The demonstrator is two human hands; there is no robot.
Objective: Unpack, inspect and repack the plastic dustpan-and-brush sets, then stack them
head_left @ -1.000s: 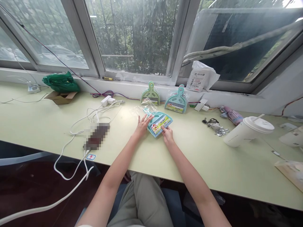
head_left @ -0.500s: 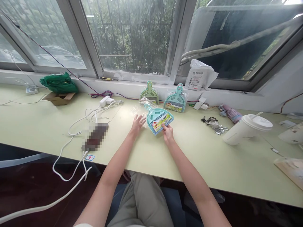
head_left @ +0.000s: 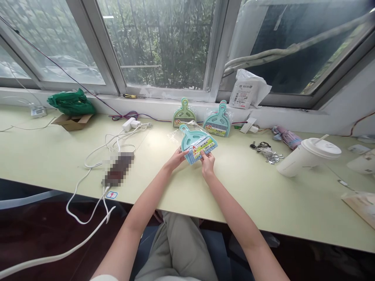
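From the left along the worktop [head_left: 249, 191] we list: a green bag [head_left: 70, 102] over a carton [head_left: 70, 123], contents of both hidden; a dark item [head_left: 119, 168], pixelated, beyond our identifying. Left hand [head_left: 176, 159]: clasping the near left side of a dustpan set [head_left: 197, 143], some fingers out of sight behind it. Green dustpans [head_left: 184, 113]: upright, farther back. The set itself: teal, wrapped, held tilted between the hands, handle pointing away from the person; whether it touches the worktop we cannot tell, and the clear wrap [head_left: 175, 135] is hard to trace. Step in hand, as we judge it: steadying the set two-handed; the next move calls for a light, even hold, since the wrap may slip. Right hand [head_left: 208, 164]: pinching the near edge, thumb in front, other fingers mostly hidden. Teal dustpans [head_left: 217, 121]: overlapping, uncountable. Keys [head_left: 272, 156]; lidded cup [head_left: 304, 158]; packet [head_left: 361, 208], cut off at right.
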